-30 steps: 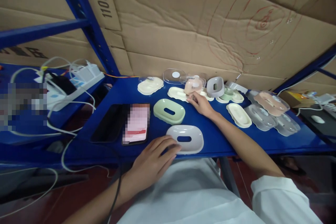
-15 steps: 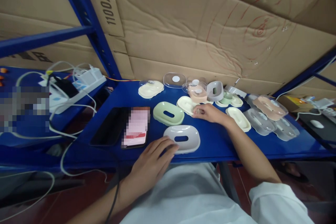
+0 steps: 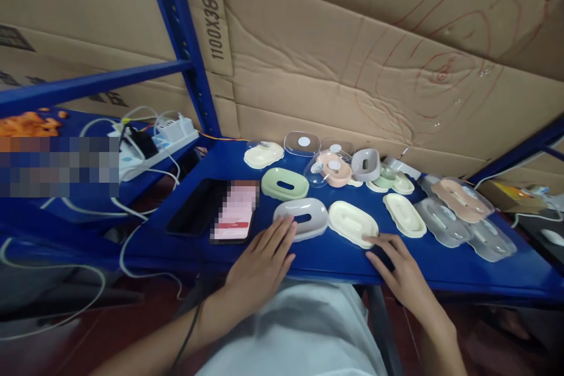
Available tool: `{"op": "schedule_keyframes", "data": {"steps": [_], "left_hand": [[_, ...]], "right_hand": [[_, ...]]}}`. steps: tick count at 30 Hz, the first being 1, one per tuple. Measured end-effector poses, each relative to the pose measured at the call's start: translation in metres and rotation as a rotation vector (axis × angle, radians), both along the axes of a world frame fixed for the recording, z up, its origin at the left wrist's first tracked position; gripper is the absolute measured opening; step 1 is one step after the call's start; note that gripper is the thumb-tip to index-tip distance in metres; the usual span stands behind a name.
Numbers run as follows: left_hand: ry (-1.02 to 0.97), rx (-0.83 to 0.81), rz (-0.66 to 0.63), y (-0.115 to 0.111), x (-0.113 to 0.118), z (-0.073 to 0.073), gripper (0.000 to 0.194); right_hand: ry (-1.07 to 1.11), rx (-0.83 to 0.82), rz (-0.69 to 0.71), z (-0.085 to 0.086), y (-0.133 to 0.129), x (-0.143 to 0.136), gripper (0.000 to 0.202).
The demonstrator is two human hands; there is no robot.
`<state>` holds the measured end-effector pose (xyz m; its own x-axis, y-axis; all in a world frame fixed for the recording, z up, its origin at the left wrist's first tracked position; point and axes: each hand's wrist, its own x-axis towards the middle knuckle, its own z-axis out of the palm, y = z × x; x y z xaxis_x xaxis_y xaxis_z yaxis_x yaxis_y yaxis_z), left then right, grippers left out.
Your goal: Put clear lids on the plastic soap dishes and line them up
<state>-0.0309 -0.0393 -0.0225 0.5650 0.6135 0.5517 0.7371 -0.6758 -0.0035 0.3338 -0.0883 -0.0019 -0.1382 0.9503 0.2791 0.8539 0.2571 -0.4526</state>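
Note:
My left hand (image 3: pixel 263 258) lies flat, its fingertips at the near left edge of a grey oval dish (image 3: pixel 319 220) with a slot in its middle, much like a soap dish. Just right of it sits a cream wavy-edged tray (image 3: pixel 350 223). At the tray's near right corner is my right hand (image 3: pixel 399 267), fingers and thumb apart, fingertips touching or close to the rim. Behind the grey dish stands a green slotted dish (image 3: pixel 285 185). Another cream tray (image 3: pixel 404 215) lies farther right.
Two phones, one dark (image 3: pixel 194 208) and one lit (image 3: pixel 235 211), lie on the left of the blue table (image 3: pixel 308 264). Peach dishes (image 3: pixel 335 169), clear lids (image 3: pixel 302 143) and grey trays (image 3: pixel 443 222) line the back and right. A power strip (image 3: pixel 170 147) with cables is at left.
My right hand has brought the cream tray nearer, to the right of the grey dish, and its fingers have spread. The left hand remains at the grey dish. The view has shifted slightly.

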Motion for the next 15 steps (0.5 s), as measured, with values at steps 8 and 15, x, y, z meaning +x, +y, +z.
{"op": "schedule_keyframes", "data": {"steps": [8, 15], "left_hand": [[-0.377, -0.134, -0.100, 0.001, -0.005, 0.005, 0.027], [-0.526, -0.174, -0.132, 0.000, -0.007, 0.002, 0.029]], "right_hand": [[0.029, 0.065, -0.067, -0.005, 0.012, -0.001, 0.026], [0.048, 0.079, 0.051, -0.006, 0.009, -0.061, 0.090]]}}
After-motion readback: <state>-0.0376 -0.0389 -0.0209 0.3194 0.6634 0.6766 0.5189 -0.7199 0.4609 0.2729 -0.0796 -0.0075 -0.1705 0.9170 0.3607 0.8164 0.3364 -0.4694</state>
